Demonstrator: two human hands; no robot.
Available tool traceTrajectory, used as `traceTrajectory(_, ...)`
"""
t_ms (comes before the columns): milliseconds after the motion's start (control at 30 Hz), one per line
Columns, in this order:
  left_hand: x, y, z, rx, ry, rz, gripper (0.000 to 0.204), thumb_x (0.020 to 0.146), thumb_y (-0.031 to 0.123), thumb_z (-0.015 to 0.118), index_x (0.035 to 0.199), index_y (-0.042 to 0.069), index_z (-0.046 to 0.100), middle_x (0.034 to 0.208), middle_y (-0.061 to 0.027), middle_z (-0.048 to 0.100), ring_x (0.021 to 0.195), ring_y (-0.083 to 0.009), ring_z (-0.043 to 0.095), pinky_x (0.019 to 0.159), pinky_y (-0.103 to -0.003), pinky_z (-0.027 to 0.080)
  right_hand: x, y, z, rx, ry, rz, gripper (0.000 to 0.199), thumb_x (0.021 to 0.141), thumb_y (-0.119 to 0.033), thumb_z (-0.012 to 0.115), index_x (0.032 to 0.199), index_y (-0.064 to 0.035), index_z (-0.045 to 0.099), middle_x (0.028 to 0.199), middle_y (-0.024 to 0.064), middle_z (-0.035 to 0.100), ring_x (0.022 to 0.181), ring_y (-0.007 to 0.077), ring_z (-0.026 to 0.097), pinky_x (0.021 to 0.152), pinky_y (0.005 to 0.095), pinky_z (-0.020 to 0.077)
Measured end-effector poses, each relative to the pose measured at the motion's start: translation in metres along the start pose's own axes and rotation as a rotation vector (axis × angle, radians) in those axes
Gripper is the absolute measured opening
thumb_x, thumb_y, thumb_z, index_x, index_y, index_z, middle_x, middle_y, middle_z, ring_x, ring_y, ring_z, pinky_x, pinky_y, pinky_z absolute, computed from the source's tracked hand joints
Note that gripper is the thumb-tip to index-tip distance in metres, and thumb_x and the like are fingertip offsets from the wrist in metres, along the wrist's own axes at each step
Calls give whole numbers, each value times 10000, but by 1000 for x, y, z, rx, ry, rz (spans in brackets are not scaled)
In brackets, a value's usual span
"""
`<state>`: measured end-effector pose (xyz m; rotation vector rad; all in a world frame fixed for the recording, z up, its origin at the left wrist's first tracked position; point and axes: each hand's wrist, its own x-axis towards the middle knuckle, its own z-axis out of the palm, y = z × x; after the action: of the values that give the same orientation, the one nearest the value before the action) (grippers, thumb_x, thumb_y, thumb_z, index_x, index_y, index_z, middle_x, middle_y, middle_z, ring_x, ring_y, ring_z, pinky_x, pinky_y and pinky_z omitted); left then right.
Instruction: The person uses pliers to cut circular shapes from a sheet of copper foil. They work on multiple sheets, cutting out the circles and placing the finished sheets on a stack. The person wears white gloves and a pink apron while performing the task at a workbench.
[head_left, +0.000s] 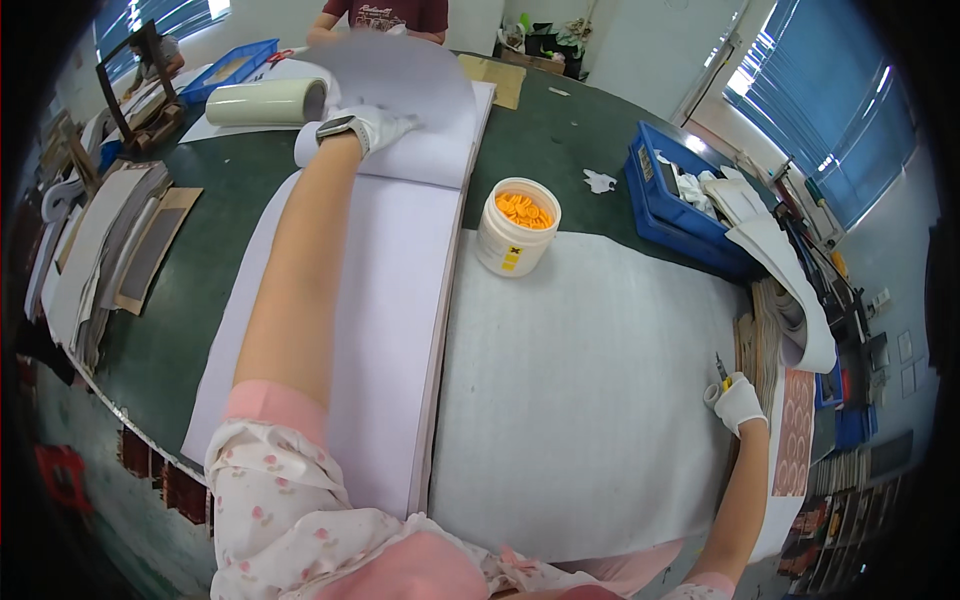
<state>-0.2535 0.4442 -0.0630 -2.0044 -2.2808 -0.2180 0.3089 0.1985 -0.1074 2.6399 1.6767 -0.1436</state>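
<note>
My left hand [380,128], in a white glove with a watch at the wrist, reaches to the far end of a long stack of white sheets [390,260]. It lies over a curled-back white sheet [430,150], fingers stretched out; the sheet's far part is smeared by motion. At the right, my right hand [740,403], also white-gloved, is closed around a slim tool [722,372] with a yellow part and a dark, narrow tip; its exact kind is unclear. That hand hovers by the right edge of a pale grey sheet [590,400]. A white tub [516,250] of orange pieces [524,211] stands between my hands.
A pale green roll [265,102] and a blue tray [228,72] lie far left. Boards [100,260] are stacked at the left edge. Blue crates [690,225] with papers stand right, near a paper pile [765,340]. Another person [385,15] stands across the green table [560,130].
</note>
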Motion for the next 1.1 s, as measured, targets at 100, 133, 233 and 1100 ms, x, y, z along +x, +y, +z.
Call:
traceTrajectory(100, 4, -17, 25, 239, 804, 198, 605, 795, 571, 396, 1240, 166, 454, 1164, -134, 526, 1101, -293, 470, 981, -340, 296, 1, 3, 5, -10, 66, -140, 268, 732, -171, 570, 899, 34, 526, 749, 264, 580, 731, 397, 583, 621, 391, 474)
traceTrajectory(133, 11, -22, 25, 123, 683, 215, 611, 792, 580, 374, 1244, 177, 452, 1196, -125, 504, 1127, -292, 448, 992, -343, 278, -1, 2, 7, -9, 78, -116, 254, 733, -169, 574, 885, 30, 529, 749, 241, 589, 721, 373, 591, 624, 379, 474)
traceTrajectory(233, 8, -18, 13, -201, 387, 269, 609, 791, 586, 342, 1239, 189, 460, 1244, -106, 472, 1163, -284, 419, 1000, -358, 261, -5, -15, 0, 126, 130, -51, 221, 727, -151, 590, 859, 18, 536, 747, 171, 607, 697, 288, 603, 633, 340, 473)
traceTrajectory(1100, 36, -40, 26, -680, -5, -119, 855, 797, 670, 37, 1111, 71, 562, 1126, -179, 538, 1087, -333, 477, 950, -403, 312, 50, -488, -31, 417, 400, -892, 313, 757, -221, 560, 1040, -89, 574, 905, 167, 612, 867, 321, 585, 766, 382, 459)
